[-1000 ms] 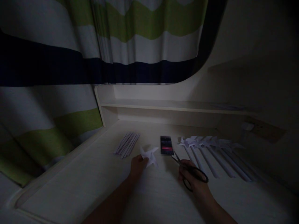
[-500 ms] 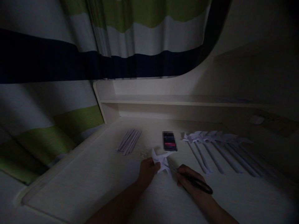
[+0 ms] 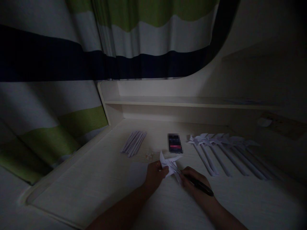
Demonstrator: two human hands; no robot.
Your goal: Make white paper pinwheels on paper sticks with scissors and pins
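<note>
My left hand (image 3: 154,175) pinches a white folded-paper pinwheel (image 3: 172,162) by its left side, thumb on top. Dark-handled scissors (image 3: 202,187) lie in my right hand (image 3: 195,188), gripped much like a pen. Their metal tip reaches the pinwheel's right side, near its middle; whether it pierces the paper I cannot tell. The room is dim and the blades are hard to make out. Just left of my left hand lies a flat white paper (image 3: 137,172), with a few small pale bits (image 3: 148,156) above it.
Rolled paper sticks (image 3: 134,143) lie bundled at the back left. A phone with a blurred screen (image 3: 174,143) rests at the back middle. Several finished paper pinwheels on sticks (image 3: 220,156) line the right side. Behind the desk (image 3: 96,191) runs a shelf (image 3: 168,103), beneath a striped curtain (image 3: 153,38).
The scissors have come in to the pinwheel, their tip now against the paper. The pinwheel is turned and tilted slightly, and the view has shifted a little.
</note>
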